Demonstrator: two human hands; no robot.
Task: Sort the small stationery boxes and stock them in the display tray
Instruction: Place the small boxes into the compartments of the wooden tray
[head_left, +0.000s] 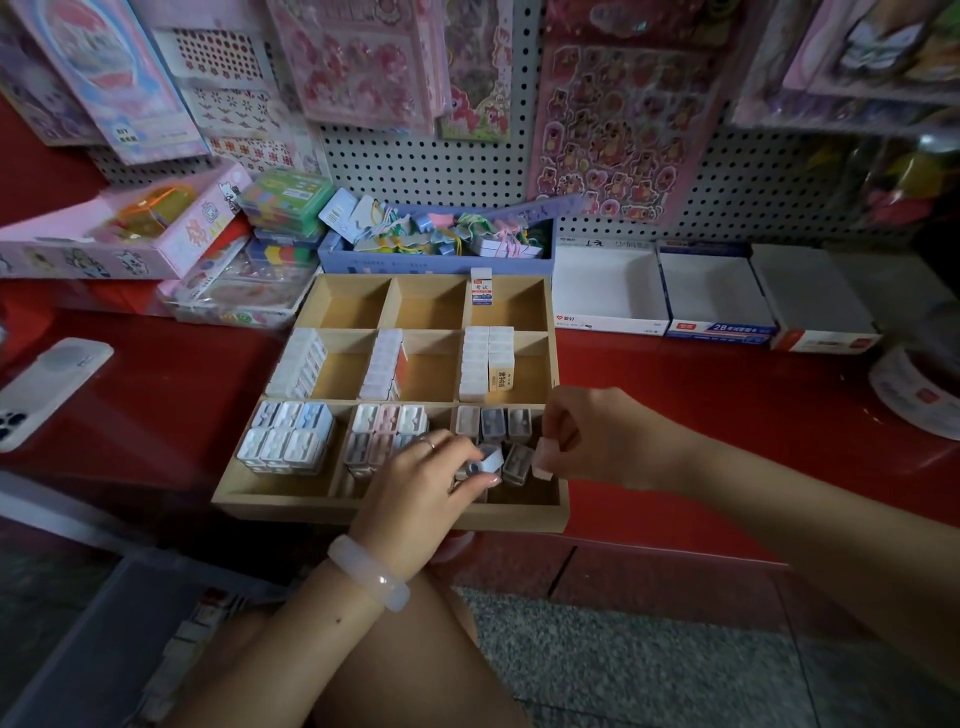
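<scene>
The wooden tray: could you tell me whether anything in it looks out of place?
Yes. One lone eraser stands against the back wall of the wooden tray, astride the divider between two otherwise empty back compartments, while the other boxes sit in neat rows.

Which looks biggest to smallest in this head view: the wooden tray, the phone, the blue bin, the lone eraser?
1. Wooden tray
2. Blue bin
3. Phone, though lens distortion at the edge makes its size unsure
4. Lone eraser

Tray (557, 364) – matt wood; shelf (156, 395) – glossy red (reflective); small boxes (291, 434) smooth plastic.
</scene>
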